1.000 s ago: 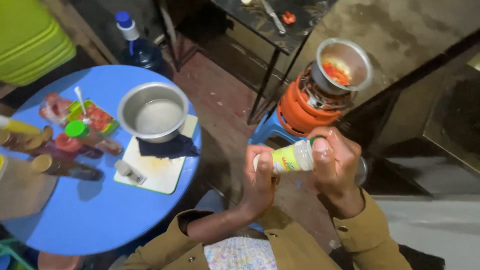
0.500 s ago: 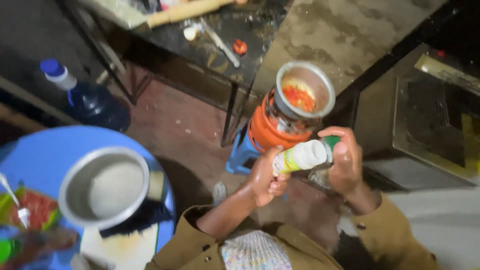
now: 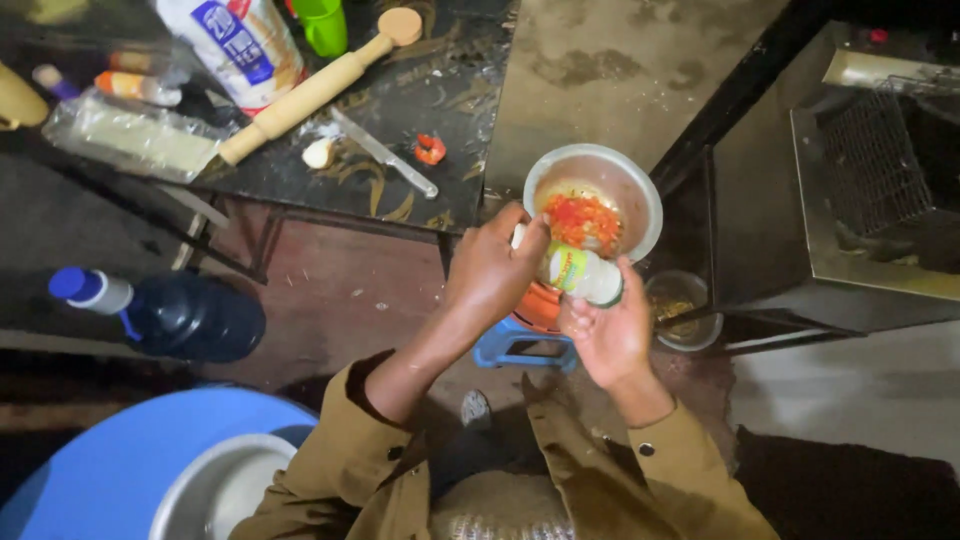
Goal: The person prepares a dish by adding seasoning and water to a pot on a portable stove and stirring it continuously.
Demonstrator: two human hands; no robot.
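A small white bottle with a green and yellow label (image 3: 580, 273) lies tilted on its side between my hands, just over the near rim of a metal pot (image 3: 640, 195). My left hand (image 3: 492, 270) grips its upper end, the fingers wrapped round the top. My right hand (image 3: 608, 335) cups the bottle's base from below. The pot holds chopped red and orange pieces (image 3: 582, 220) and sits on an orange stove (image 3: 540, 305). Whether the bottle's cap is on or off is hidden by my left hand.
A dark table (image 3: 420, 110) behind carries a wooden rolling pin (image 3: 315, 90), a knife (image 3: 385, 155), a white packet (image 3: 245, 40) and a green cup (image 3: 322, 25). A large dark water bottle (image 3: 175, 315) stands left. A blue round table (image 3: 110, 460) holds a metal bowl (image 3: 195, 490).
The view has swung towards the stove. My hands carried the bottle forward, from beside the stove to over the pot's rim, and tipped it.
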